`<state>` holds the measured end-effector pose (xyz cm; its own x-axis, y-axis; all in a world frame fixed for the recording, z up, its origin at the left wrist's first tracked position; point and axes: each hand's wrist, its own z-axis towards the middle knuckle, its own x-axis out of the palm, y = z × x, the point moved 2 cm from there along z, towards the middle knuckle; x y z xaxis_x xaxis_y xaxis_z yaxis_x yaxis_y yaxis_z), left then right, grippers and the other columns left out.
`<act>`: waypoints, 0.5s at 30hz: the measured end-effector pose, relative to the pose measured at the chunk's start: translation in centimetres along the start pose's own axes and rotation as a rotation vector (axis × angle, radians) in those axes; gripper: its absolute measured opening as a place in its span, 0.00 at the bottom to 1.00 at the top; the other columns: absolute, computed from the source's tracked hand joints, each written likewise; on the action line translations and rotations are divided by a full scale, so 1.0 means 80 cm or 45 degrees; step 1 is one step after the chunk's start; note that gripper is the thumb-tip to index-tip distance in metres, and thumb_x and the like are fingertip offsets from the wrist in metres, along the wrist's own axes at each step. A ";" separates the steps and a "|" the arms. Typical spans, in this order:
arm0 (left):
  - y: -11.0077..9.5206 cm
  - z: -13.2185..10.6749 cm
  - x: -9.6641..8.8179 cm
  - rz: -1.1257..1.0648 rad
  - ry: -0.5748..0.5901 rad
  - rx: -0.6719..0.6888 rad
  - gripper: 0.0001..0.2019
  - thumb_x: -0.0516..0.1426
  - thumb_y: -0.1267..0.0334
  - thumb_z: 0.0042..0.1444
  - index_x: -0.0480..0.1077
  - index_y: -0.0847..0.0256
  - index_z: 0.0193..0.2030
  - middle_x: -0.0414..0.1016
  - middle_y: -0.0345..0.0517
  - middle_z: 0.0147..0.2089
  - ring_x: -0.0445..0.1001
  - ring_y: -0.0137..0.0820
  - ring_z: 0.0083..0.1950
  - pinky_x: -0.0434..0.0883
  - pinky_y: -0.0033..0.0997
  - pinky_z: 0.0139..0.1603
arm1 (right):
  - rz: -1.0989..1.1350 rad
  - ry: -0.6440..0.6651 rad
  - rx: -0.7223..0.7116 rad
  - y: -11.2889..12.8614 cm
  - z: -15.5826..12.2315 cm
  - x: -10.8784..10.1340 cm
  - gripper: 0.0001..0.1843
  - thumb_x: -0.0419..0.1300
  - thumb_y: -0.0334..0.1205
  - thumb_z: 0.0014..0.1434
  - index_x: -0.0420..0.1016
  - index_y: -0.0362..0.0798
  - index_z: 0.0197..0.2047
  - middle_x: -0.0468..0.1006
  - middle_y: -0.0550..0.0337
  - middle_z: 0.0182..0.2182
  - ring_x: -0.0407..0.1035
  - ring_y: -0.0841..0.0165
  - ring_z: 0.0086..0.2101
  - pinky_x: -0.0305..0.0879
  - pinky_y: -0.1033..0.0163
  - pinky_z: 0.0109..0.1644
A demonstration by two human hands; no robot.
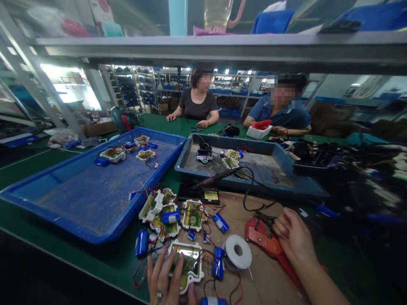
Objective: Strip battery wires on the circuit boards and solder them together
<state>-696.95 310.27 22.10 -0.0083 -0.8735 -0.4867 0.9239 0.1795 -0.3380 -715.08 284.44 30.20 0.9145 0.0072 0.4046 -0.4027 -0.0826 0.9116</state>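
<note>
Two hands low in the frame, busy over a scatter of wired boards on the bench.
Left hand (167,279) at bottom centre lies flat, fingers spread, on the white-cased board (190,259) at the near edge. The right hand (294,239), lower right, is curled tight around the red-handled cutters (265,243), just right of the white solder reel (238,252). More boards and a blue battery cell (170,217) cluster above. A soldering iron (216,178) rests at centre by a yellow label (210,195), its print too small to read. A blue tray (85,199) fills the left, and two co-workers sit across the table.
</note>
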 end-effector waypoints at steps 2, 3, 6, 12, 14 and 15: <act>-0.004 0.002 -0.007 -0.008 0.030 -0.040 0.22 0.54 0.73 0.56 0.63 0.63 0.59 0.68 0.55 0.54 0.57 0.45 0.68 0.49 0.57 0.70 | -0.013 0.010 0.016 0.002 -0.001 0.000 0.24 0.71 0.43 0.39 0.56 0.48 0.20 0.52 0.76 0.11 0.43 0.83 0.11 0.39 0.73 0.12; -0.005 0.004 -0.011 -0.016 0.040 -0.060 0.21 0.54 0.73 0.56 0.63 0.64 0.58 0.68 0.55 0.54 0.57 0.44 0.68 0.50 0.56 0.70 | -0.018 0.015 0.024 0.003 -0.001 0.000 0.23 0.70 0.42 0.39 0.55 0.48 0.20 0.52 0.76 0.11 0.44 0.83 0.11 0.39 0.73 0.12; -0.004 0.009 -0.019 -0.051 0.089 -0.066 0.17 0.56 0.73 0.55 0.65 0.64 0.52 0.65 0.55 0.56 0.56 0.45 0.68 0.53 0.55 0.70 | -0.028 0.021 0.035 0.004 -0.002 -0.001 0.22 0.69 0.41 0.40 0.55 0.49 0.21 0.52 0.76 0.10 0.43 0.83 0.11 0.39 0.72 0.13; -0.004 0.020 -0.027 -0.116 0.186 -0.136 0.09 0.54 0.77 0.55 0.68 0.61 0.40 0.63 0.54 0.56 0.54 0.46 0.69 0.57 0.57 0.67 | -0.049 0.009 0.031 0.005 -0.001 0.000 0.20 0.67 0.40 0.42 0.54 0.49 0.21 0.52 0.76 0.10 0.43 0.82 0.11 0.38 0.71 0.13; -0.005 0.022 -0.028 -0.136 0.196 -0.175 0.08 0.54 0.76 0.56 0.67 0.60 0.39 0.63 0.54 0.56 0.53 0.46 0.69 0.60 0.56 0.65 | -0.055 0.002 0.030 0.005 -0.001 0.000 0.20 0.66 0.39 0.42 0.55 0.49 0.22 0.52 0.76 0.10 0.43 0.82 0.10 0.37 0.70 0.13; -0.005 0.022 -0.027 -0.146 0.202 -0.192 0.08 0.53 0.76 0.57 0.67 0.59 0.39 0.63 0.54 0.56 0.53 0.46 0.69 0.61 0.56 0.64 | -0.058 0.000 0.028 0.005 -0.001 0.001 0.19 0.66 0.39 0.42 0.55 0.49 0.22 0.52 0.76 0.10 0.43 0.82 0.11 0.37 0.70 0.13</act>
<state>-696.66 311.31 24.72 -0.1807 -0.8120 -0.5549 0.8459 0.1596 -0.5090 -715.21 284.48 30.60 0.9318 0.0112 0.3628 -0.3597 -0.1045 0.9272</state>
